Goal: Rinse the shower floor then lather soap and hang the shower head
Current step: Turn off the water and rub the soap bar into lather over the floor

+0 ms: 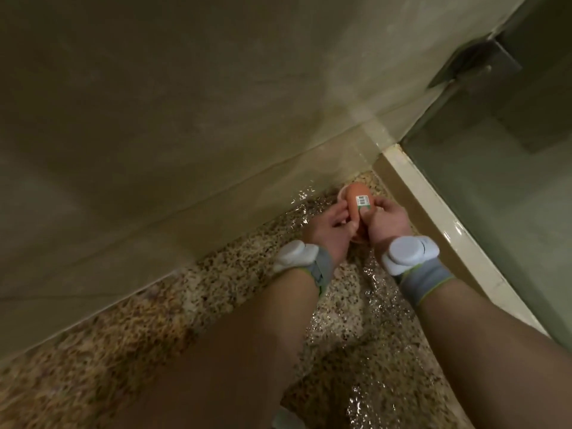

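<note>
An orange soap container (449, 196) with a white and green barcode label is held low over the far corner of the wet, speckled shower floor (371, 305). My left hand (328, 226) grips its left side with curled fingers. My right hand (383, 221) holds its right side, thumb pressed on the label. Both wrists wear grey bands with white round devices. A pale round edge shows behind the container, partly hidden. No shower head is in view.
A beige tiled wall (185, 119) rises on the left. A cream raised curb (433, 212) and a glass panel (510, 196) with a metal bracket (476, 63) close the right side. Water glistens on the floor between my forearms.
</note>
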A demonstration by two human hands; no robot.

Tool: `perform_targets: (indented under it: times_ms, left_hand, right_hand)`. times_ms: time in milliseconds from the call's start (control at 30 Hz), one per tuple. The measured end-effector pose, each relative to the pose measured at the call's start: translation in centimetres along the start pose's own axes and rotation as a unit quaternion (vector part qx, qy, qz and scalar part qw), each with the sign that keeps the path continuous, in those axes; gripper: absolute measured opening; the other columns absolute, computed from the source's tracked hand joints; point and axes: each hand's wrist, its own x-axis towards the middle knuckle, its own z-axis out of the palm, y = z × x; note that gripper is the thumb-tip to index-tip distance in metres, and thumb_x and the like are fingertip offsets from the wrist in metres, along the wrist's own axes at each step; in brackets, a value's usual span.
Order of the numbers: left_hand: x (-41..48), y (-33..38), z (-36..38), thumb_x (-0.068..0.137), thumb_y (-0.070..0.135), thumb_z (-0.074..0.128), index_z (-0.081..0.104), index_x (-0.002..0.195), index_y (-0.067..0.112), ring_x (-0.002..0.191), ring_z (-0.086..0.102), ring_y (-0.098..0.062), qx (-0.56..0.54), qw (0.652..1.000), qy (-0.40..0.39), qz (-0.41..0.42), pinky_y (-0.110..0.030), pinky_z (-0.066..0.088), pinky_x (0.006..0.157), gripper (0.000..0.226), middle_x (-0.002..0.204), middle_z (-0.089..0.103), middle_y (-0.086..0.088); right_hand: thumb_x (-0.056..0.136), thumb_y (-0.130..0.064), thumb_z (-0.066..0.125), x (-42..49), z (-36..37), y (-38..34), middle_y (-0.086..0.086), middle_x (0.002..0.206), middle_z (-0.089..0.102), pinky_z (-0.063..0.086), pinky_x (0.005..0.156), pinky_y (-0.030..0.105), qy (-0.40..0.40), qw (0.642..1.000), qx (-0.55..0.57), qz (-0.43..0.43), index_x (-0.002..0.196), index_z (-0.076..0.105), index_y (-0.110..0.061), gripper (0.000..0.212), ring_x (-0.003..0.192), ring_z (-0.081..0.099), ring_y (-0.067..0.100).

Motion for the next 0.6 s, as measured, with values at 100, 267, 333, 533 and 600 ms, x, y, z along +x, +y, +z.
perform_targets:
  times_ms: [100,267,333,533,600]
  left_hand:
    - [-0.1,0.1,-1.0,0.086,-0.006,0.056,0.046,0.136,0.003,0.119,0.055,-0.024,-0.018,1.000,-0.003,0.000,-0.034,0.050,0.096,0.052,0.130,0.057,-0.016]
    - [-2.1,-0.3,-3.8,0.086,-0.011,0.053,0.044,0.136,-0.001,0.126,0.049,-0.025,-0.032,0.999,0.015,-0.015,-0.030,0.040,0.103,0.052,0.135,0.052,-0.019]
    - [-3.5,-0.5,-5.6,0.088,-0.010,0.052,0.042,0.138,-0.001,0.128,0.047,-0.024,-0.038,0.999,0.023,-0.018,-0.029,0.039,0.103,0.052,0.137,0.050,-0.019]
    - [-8.5,-2.6,-13.3,0.090,-0.011,0.049,0.038,0.140,-0.002,0.130,0.044,-0.027,-0.112,0.990,0.082,-0.040,-0.028,0.039,0.102,0.052,0.141,0.044,-0.021]
    - [-10.3,-3.5,-16.3,0.089,-0.013,0.049,0.040,0.138,-0.003,0.127,0.046,-0.029,-0.133,0.984,0.109,-0.036,-0.025,0.041,0.093,0.051,0.138,0.047,-0.021]
  right_hand:
    - [0.088,-0.002,0.053,0.2,0.6,-0.5,0.027,0.104,0.064,0.056,0.073,0.059,-0.044,0.998,-0.025,0.023,0.085,0.062,-0.019,0.019,0.083,0.065,0.045]
    - [0.084,-0.007,0.059,-1.6,3.1,0.0,0.021,0.097,0.067,0.059,0.067,0.053,-0.045,0.993,-0.105,0.008,0.100,0.068,-0.015,0.020,0.081,0.066,0.041]
    - [0.084,-0.006,0.059,-3.6,4.8,0.3,0.017,0.093,0.067,0.059,0.056,0.049,-0.051,0.993,-0.102,0.020,0.102,0.068,-0.017,0.022,0.074,0.066,0.040]
    - [0.087,-0.006,0.057,-10.6,11.2,2.6,0.016,0.097,0.067,0.054,0.046,0.028,-0.090,0.983,-0.157,-0.006,0.111,0.067,-0.011,0.027,0.071,0.064,0.034]
    - [0.086,0.000,0.055,-13.0,13.5,3.6,0.018,0.098,0.066,0.052,0.038,0.034,-0.117,0.980,-0.158,0.001,0.112,0.066,-0.009,0.030,0.072,0.065,0.038]
